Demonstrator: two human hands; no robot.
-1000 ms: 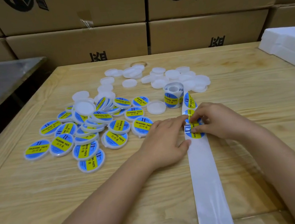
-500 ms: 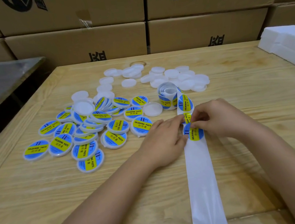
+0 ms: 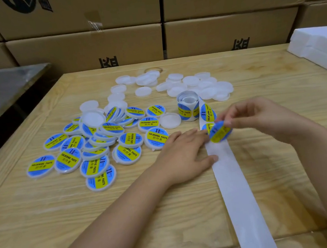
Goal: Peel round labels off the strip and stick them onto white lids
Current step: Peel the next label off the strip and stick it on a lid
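Label (image 3: 220, 132), round, blue with a yellow band, pinched at its far edge between thumb and fingertips of the right grip (image 3: 260, 121). Lifted off the strip (image 3: 233, 187) and tilted, hanging just above the backing.

Left grip (image 3: 184, 152) flat with straight fingers, pressing the strip's left edge onto the surface (image 3: 169, 215) and holding nothing. Thumb tip on the paper, fingertips close beside the raised label.

Bare white backing from the hands toward the near edge, running out of view at bottom right. Two more stuck labels (image 3: 207, 112) on the strip just beyond the hands, the nearer one partly hidden behind the lifted one.

Roll (image 3: 188, 108) at the strip's far end, standing on the surface with its open core facing up and printed labels round its outside. One bare lid (image 3: 170, 120) just left of the roll.

Labelled lids (image 3: 157, 137) heaped left of the left grip, many overlapping and tilted, a few unlabelled ones among them. Plain lids (image 3: 190, 81) scattered farther off, beyond the roll, some stacked on each other.

Cardboard boxes (image 3: 89, 48) stacked along the far side. White foam blocks (image 3: 321, 48) at the far right corner. Metal top (image 3: 1, 89) off to the left, apart from the wooden surface.
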